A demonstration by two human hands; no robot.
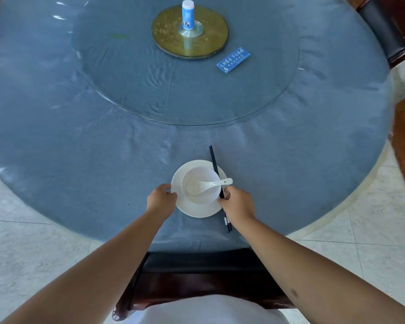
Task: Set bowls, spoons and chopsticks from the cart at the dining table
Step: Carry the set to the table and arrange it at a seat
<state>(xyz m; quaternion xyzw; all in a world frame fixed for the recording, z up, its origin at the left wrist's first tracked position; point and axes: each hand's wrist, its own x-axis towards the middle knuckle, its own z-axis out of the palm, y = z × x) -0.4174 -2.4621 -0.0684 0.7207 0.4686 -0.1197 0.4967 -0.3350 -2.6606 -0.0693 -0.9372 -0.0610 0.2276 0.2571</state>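
A person's left hand [161, 197] and right hand [237, 202] grip opposite edges of a white plate [197, 210] near the round table's [80, 148] front edge. On the plate sits 1 bowl [211, 175] holding a spoon [208, 185], with 2 black chopsticks [216, 170] along the plate's right side under the right fingers.

Two bare forearms, entering from the lower left and lower right of the frame, no sleeves visible along their length. No watch, ring or bracelet on the left hand [161, 198] or the right hand [237, 202]. Small dark mark on the right forearm, lower right. White garment across the torso at bottom centre, plain, no print.
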